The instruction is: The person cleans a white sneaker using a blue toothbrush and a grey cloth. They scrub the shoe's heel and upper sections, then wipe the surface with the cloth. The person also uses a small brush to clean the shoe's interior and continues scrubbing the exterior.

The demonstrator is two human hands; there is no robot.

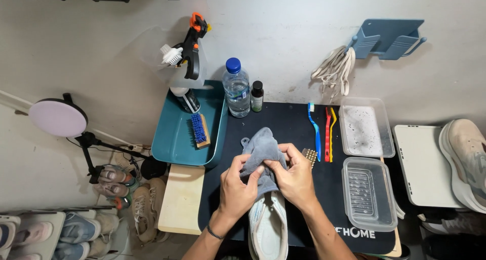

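Both hands meet at the centre of the view over one pale sneaker (268, 224), whose toe points toward twelve o'clock. The left hand (238, 186) is closed around a grey cloth (260, 148), thumb pressed into the fabric. The right hand (293, 176) grips the same cloth from the other side, fingers curled over it. The cloth covers the toe of the sneaker and bunches up beyond the hands toward twelve o'clock. The sneaker lies on a dark mat (288, 123) that covers the worktop.

At two o'clock from the hands, three long-handled brushes lie side by side on the mat: one blue brush (315, 131), one red brush (327, 133) and one yellow brush (332, 131). One small wire brush (310, 156) sits just beside the right hand.

At three o'clock stand two clear plastic tubs: the farther tub (367, 128) and the nearer tub (369, 194).

At twelve o'clock stand one water bottle (236, 88) with a blue cap and one small dark bottle (257, 96), just beside each other.

At ten o'clock rests one teal tray (177, 138) holding one blue scrubbing brush (200, 130) with a wooden back. One spray bottle (190, 52) with an orange and black trigger stands at the tray's far end.

On the wall at one o'clock hangs one blue rack (387, 37) with a bundle of pale laces (334, 70) beside it. At nine o'clock stands one round lamp (58, 118).
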